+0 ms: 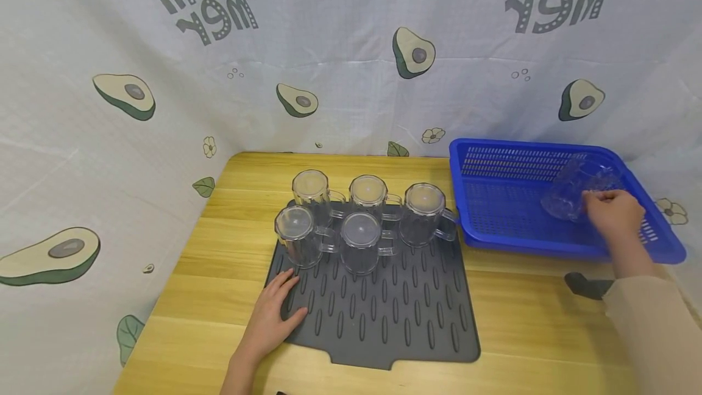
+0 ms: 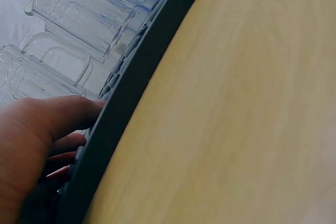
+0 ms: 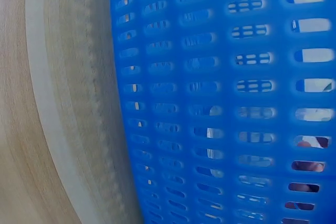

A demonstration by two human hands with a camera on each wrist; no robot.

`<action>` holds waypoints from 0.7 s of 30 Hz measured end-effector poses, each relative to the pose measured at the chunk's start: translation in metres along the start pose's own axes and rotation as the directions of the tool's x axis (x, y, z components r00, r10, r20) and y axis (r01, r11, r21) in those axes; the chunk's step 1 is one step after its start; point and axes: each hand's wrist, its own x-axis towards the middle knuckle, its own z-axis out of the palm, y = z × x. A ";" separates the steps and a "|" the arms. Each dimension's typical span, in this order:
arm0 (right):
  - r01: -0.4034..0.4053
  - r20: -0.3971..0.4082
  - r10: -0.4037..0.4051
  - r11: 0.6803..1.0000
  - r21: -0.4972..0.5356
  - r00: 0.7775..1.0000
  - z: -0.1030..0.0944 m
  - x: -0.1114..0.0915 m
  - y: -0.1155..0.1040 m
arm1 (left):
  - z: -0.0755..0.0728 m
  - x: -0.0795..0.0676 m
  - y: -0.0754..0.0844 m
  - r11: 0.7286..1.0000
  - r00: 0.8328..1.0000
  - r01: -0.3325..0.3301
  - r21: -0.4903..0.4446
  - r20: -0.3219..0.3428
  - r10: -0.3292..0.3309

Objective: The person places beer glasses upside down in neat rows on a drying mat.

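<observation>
My left hand [image 1: 274, 316] rests with its fingers spread on the left edge of a dark grey drying mat [image 1: 384, 322]. In the left wrist view the thumb of that hand [image 2: 31, 140] lies over the mat's rim [image 2: 126, 108]. Several clear glass mugs [image 1: 360, 242] stand upside down on the back of the mat, handles to the right. My right hand [image 1: 616, 215] reaches into a blue plastic basket [image 1: 463, 212], its curled fingers gripping a clear glass mug [image 1: 565, 197] that lies tilted inside. In the right wrist view the basket wall [image 3: 210, 98] hides most of this hand.
The mat and basket share a wooden table [image 1: 208, 297], with the basket at the back right. A white curtain [image 1: 351, 96] printed with avocados hangs behind and to the left. A small dark object [image 1: 281, 392] shows at the bottom edge of the head view.
</observation>
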 end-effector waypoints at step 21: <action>0.011 -0.144 0.012 0.987 0.159 0.990 0.003 -0.015 -0.017 | -0.001 0.000 0.001 1.000 1.000 0.005 0.001 0.003 -0.005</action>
